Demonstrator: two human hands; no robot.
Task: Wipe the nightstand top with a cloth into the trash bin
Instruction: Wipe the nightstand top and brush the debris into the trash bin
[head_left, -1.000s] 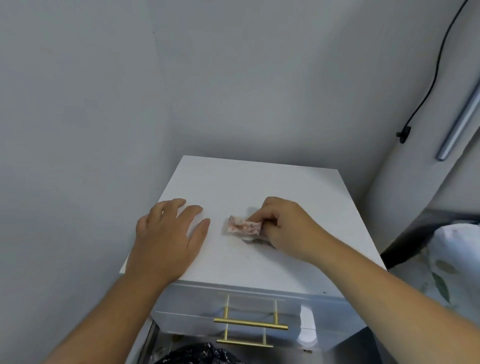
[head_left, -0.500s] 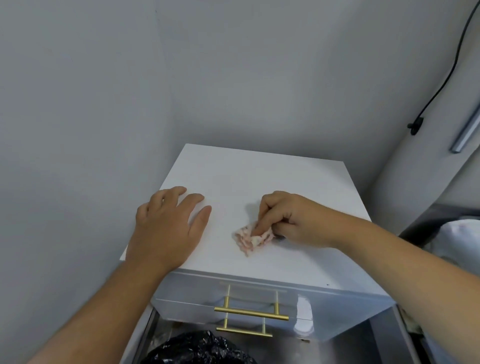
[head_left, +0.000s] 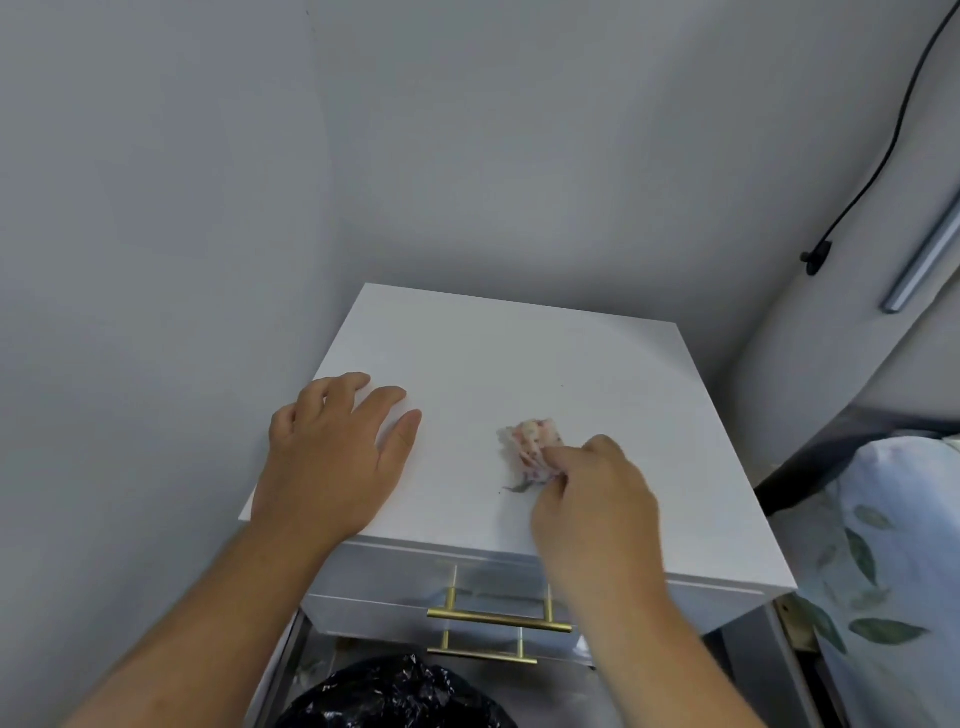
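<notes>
Wiping white nightstand top w/ small cloth.

R hand (head_left: 592, 499) had its grip pinched on a crumpled pink-and-white patterned cloth (head_left: 532, 449), pressed on the smooth white nightstand surface (head_left: 519, 364) just ahead of the fingertips, grey dust wisp (head_left: 517, 487) beside it. L hand (head_left: 332, 452) lay flat, grip released, near the left edge. Black crinkled plastic trash bin liner (head_left: 395, 693) below the gold bar drawer handles (head_left: 498, 618). No readable writing.

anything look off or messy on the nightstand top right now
A small grey clump of dust or debris lies on the nightstand top, just beside the cloth pinched in the right hand. A tiny dark speck sits farther back. The left hand rests flat. Nothing looks damaged or askew.
</notes>
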